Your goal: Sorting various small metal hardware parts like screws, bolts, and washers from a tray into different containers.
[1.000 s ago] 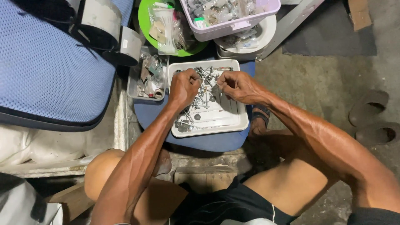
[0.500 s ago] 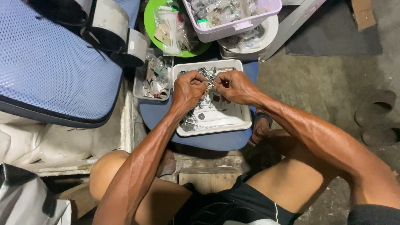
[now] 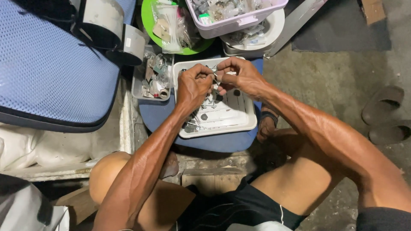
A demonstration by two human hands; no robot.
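Observation:
My left hand (image 3: pixel 193 85) and my right hand (image 3: pixel 239 75) meet over a white rectangular tray (image 3: pixel 244 124) of small metal parts. Both pinch the same tiny metal piece (image 3: pixel 214 77) between fingertips, just above the tray's far half. The tray rests on a blue round stool (image 3: pixel 222 142) in front of my knees. What the piece is cannot be made out.
A small clear box of parts (image 3: pixel 153 77) sits left of the tray. Behind are a green plate with plastic bags (image 3: pixel 147 19), a lilac bin (image 3: pixel 239 23) and a white bowl (image 3: pixel 274 30). A blue mesh cushion (image 3: pixel 51 72) lies at left; sandals (image 3: pixel 385 115) at right.
Both hands have lifted slightly off the tray and drawn together, fingertips now pinching a small piece between them. The view has shifted a little.

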